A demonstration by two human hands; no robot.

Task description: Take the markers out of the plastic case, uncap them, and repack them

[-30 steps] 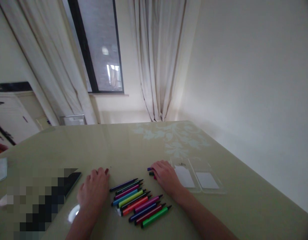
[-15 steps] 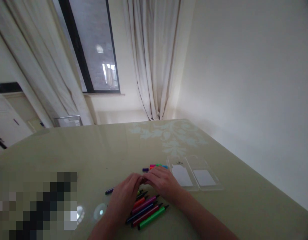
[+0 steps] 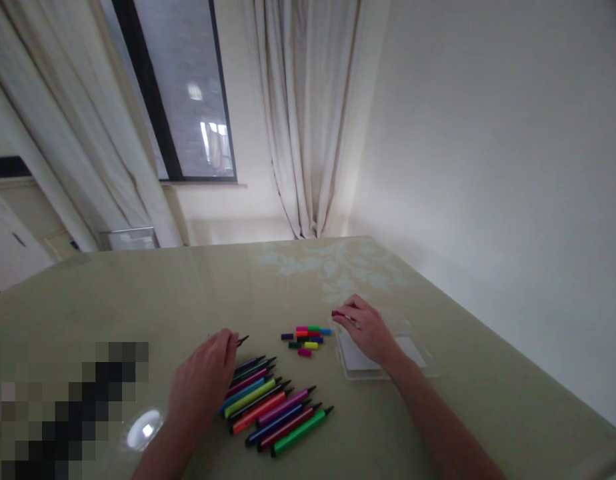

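My left hand (image 3: pixel 203 373) is closed around an uncapped marker (image 3: pixel 243 340), whose dark tip pokes out past the fingers; most of its barrel is hidden. Between the fingertips of my right hand (image 3: pixel 365 330) is a small dark red marker cap (image 3: pixel 337 313), held over the clear plastic case. Several uncapped markers (image 3: pixel 268 410) lie side by side beside my left hand, tips pointing up and right, in green, red, blue, purple, orange and other colours. Beyond them, between my hands, sits a cluster of loose marker caps (image 3: pixel 308 335).
An open clear plastic case (image 3: pixel 355 375) with white paper (image 3: pixel 411 350) inside lies under and beside my right hand. The glossy table (image 3: pixel 188 293) reaches toward curtains (image 3: pixel 308 120) and a window. A wall (image 3: pixel 488 167) runs along the right side.
My hands were together above the markers and have moved apart. The left went left with the marker, the right went up and right with the cap. More markers and caps now show.
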